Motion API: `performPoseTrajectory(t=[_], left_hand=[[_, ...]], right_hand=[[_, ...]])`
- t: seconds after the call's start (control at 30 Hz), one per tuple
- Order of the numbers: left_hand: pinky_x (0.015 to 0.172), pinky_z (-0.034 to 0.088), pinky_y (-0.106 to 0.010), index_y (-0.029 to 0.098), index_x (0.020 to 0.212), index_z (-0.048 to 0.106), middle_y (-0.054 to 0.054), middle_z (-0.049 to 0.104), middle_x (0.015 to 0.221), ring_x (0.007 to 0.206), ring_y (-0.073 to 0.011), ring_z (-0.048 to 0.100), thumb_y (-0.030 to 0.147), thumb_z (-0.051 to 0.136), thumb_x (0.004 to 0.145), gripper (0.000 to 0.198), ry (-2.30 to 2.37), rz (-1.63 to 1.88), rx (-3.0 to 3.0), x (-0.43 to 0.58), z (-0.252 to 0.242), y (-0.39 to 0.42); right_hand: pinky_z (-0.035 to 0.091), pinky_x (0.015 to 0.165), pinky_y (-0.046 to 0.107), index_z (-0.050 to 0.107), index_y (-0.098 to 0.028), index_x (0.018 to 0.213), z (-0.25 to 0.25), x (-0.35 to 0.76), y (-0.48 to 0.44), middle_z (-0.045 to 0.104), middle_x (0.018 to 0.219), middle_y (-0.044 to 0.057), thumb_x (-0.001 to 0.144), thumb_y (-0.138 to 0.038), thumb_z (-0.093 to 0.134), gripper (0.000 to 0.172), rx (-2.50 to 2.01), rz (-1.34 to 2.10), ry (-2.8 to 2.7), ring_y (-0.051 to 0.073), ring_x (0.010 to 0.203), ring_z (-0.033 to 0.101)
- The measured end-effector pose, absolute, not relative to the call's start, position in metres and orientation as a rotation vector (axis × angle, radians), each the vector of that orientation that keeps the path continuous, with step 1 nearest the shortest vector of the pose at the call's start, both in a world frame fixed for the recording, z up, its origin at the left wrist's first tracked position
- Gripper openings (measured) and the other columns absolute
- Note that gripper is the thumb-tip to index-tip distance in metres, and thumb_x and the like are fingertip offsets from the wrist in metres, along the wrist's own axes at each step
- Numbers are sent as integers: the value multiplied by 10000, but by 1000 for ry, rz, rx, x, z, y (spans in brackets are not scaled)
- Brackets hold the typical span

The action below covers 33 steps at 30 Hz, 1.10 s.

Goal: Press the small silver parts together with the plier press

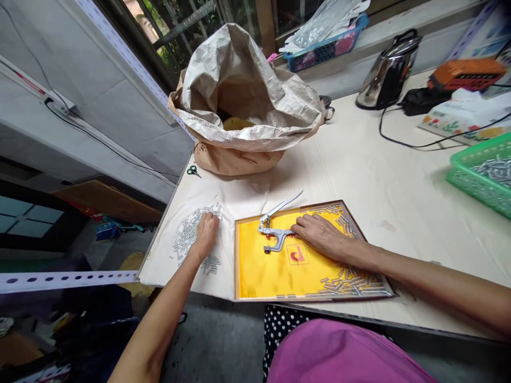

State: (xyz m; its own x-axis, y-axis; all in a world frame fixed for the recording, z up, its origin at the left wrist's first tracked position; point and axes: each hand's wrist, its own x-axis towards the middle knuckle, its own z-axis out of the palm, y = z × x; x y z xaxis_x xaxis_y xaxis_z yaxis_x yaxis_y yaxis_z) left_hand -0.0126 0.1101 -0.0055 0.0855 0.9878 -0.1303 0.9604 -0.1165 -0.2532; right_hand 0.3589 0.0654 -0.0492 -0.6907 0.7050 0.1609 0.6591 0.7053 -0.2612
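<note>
My left hand rests on a scatter of small silver metal pieces at the table's left edge, fingers curled down into them; what it grips, if anything, is hidden. My right hand lies flat, fingers stretched out, on a yellow-lined wooden tray. Its fingertips touch a silver hand press tool that lies on the tray with its long handle pointing up right. More silver pieces line the tray's right and lower edges.
A large open woven sack stands behind the tray. Small green scissors lie by it. A green basket of metal pieces sits at right. A steel kettle, black cable, orange device and blue basket are farther back.
</note>
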Motion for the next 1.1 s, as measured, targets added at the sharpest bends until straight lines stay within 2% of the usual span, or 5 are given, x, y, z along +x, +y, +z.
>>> performPoseTrajectory(t=[0.33, 0.47, 0.6, 0.7, 1.1], left_hand=[[891, 449, -352, 173, 842, 640, -109, 658, 979, 1002, -241, 562, 161, 436, 875, 208, -2079, 85, -2434, -18, 7, 114], [764, 493, -320, 172, 809, 649, -67, 677, 839, 780, -198, 608, 231, 571, 807, 98, -2421, -558, -2284, 9, 18, 99], [548, 475, -248, 159, 894, 697, -18, 671, 736, 584, -130, 572, 359, 706, 722, 264, -2898, -1291, -2263, 62, 28, 64], [511, 483, -231, 142, 864, 695, -15, 669, 730, 545, -104, 562, 375, 793, 640, 337, -3167, -1538, -2204, 94, 24, 41], [484, 501, -187, 107, 720, 688, 1, 624, 589, 490, -74, 559, 361, 869, 621, 327, -3544, -1462, -1972, 116, -2, 39]], right_hand=[[369, 773, 349, 587, -215, 1000, -43, 359, 65, 588, 990, 74, 971, -147, 438, 166, -1143, 387, -2653, 227, 904, 500], [366, 777, 351, 579, -216, 974, -42, 359, 65, 586, 994, 74, 960, -145, 443, 154, -1130, 392, -2622, 221, 889, 489], [348, 750, 352, 579, -222, 959, -47, 358, 66, 585, 976, 79, 953, -156, 442, 152, -1127, 360, -2597, 226, 862, 474], [332, 730, 360, 583, -227, 968, -52, 356, 66, 582, 963, 85, 960, -168, 419, 175, -1146, 306, -2605, 242, 867, 469], [349, 797, 388, 577, -225, 1005, -50, 351, 64, 598, 971, 87, 975, -193, 418, 165, -1188, 260, -2618, 262, 921, 501]])
